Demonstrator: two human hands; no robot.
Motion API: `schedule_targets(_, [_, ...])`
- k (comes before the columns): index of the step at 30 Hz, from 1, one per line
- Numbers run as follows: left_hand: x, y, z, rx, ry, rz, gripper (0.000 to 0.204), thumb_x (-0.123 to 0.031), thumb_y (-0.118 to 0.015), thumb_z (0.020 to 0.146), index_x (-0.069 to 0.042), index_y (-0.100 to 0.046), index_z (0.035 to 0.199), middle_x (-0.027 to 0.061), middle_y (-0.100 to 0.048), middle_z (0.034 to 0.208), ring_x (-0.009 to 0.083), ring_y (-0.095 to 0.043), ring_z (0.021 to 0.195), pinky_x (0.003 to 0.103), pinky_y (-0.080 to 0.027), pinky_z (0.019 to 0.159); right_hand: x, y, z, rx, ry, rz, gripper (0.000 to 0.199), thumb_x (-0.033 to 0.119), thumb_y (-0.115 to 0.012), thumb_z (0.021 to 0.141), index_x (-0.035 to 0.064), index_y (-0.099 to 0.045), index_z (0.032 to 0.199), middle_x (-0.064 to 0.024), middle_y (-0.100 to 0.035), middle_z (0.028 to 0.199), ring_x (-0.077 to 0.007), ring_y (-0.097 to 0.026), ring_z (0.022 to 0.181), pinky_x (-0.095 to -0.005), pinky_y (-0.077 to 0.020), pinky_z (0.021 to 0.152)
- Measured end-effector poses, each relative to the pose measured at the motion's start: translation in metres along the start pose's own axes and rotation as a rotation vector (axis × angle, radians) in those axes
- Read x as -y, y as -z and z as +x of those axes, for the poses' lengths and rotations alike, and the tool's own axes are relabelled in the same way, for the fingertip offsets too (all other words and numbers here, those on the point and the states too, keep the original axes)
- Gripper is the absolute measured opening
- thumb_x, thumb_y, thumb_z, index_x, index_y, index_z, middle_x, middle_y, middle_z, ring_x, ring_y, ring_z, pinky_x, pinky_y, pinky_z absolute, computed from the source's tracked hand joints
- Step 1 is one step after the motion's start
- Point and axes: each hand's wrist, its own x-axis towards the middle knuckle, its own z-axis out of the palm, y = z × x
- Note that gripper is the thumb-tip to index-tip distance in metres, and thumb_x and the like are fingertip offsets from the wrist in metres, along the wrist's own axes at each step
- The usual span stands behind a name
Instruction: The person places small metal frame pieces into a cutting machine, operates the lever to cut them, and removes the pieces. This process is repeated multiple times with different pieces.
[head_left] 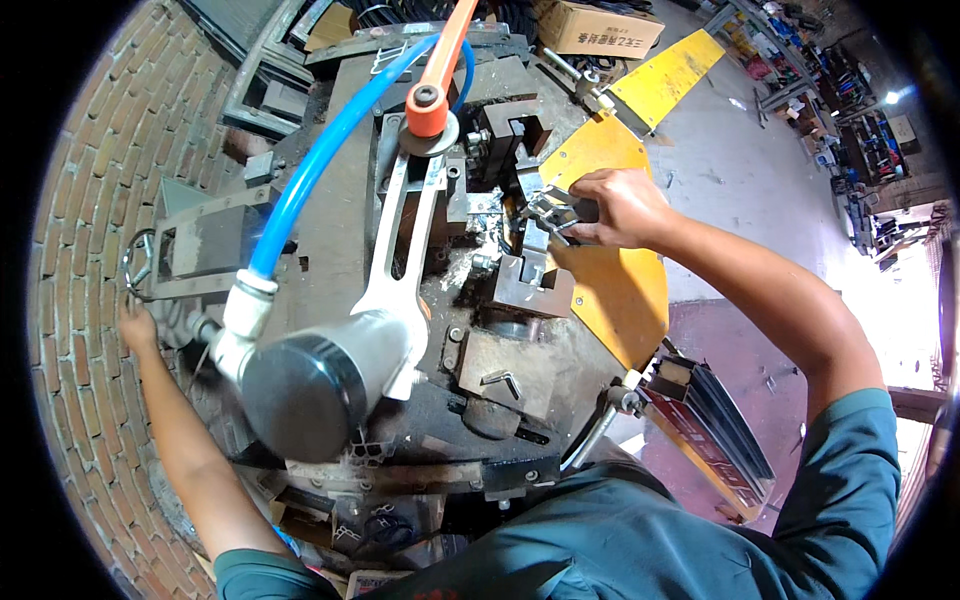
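Note:
My right hand (622,207) is closed with thumb and fingers around a short silver metal profile piece (556,212), whose far side is partly hidden by the fingers. The piece sits between the dark steel clamp blocks (530,290) of a bench machine. At the far left my left hand (138,326) is closed at the lower rim of a metal handwheel (140,264); its fingers are small and partly hidden. Between my arms stands a grey cylinder (320,385) on a forked bracket, with a blue air hose (335,150) and an orange lever (435,90) above it.
Yellow plates (615,295) flank the clamp, and a yellow arm (670,80) reaches out at the far right. Metal shavings (475,262) lie by the jaws. A hex key (502,380) rests on a near block. Long dark profiles (715,420) stand beside the machine. A brick wall (95,200) borders the left.

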Motion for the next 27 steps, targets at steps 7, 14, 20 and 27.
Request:
schedule_targets(7, [-0.105,0.129,-0.082,-0.073,-0.194,0.022,0.046,-0.032,-0.062,0.098,-0.007,-0.06,0.136,0.0278,-0.057,0.133,0.0446,-0.054,0.124,0.048,-0.043,0.104,0.0,-0.001,-0.002,0.036,-0.018,-0.022,0.043,0.047,-0.076,0.077,0.0059,-0.07,0.088,-0.0159,-0.071,0.087,-0.0386,-0.068,0.086,-0.0474,-0.0538,0.076])
schedule_targets(14, [-0.2,0.27,-0.198,-0.019,-0.317,-0.169,0.034,-0.019,-0.061,0.1,-0.001,-0.064,0.13,0.0205,-0.062,0.132,0.0341,-0.056,0.127,0.043,-0.041,0.109,0.006,0.019,-0.011,0.09,-0.063,-0.001,0.043,0.048,-0.076,0.078,0.0071,-0.074,0.091,-0.0169,-0.073,0.09,-0.0366,-0.069,0.09,-0.0469,-0.0541,0.079])
schedule_targets(20, [-0.272,0.403,-0.33,0.096,-0.264,-0.114,0.029,-0.013,-0.06,0.099,0.0,-0.066,0.124,0.0198,-0.064,0.129,0.0335,-0.057,0.128,0.042,-0.04,0.11,-0.006,0.006,-0.01,0.054,-0.071,-0.04,0.041,0.044,-0.076,0.074,0.008,-0.074,0.094,-0.0178,-0.073,0.098,-0.0359,-0.07,0.096,-0.0457,-0.0551,0.084])
schedule_targets(27, [-0.314,0.504,-0.543,0.186,-0.1,-0.04,0.027,-0.009,-0.064,0.094,0.0,-0.068,0.119,0.0152,-0.068,0.121,0.0302,-0.062,0.119,0.04,-0.044,0.106,-0.011,-0.016,0.009,0.061,-0.084,0.004,0.039,0.039,-0.074,0.076,0.0046,-0.075,0.094,-0.0215,-0.073,0.098,-0.038,-0.071,0.092,-0.0466,-0.0573,0.082])
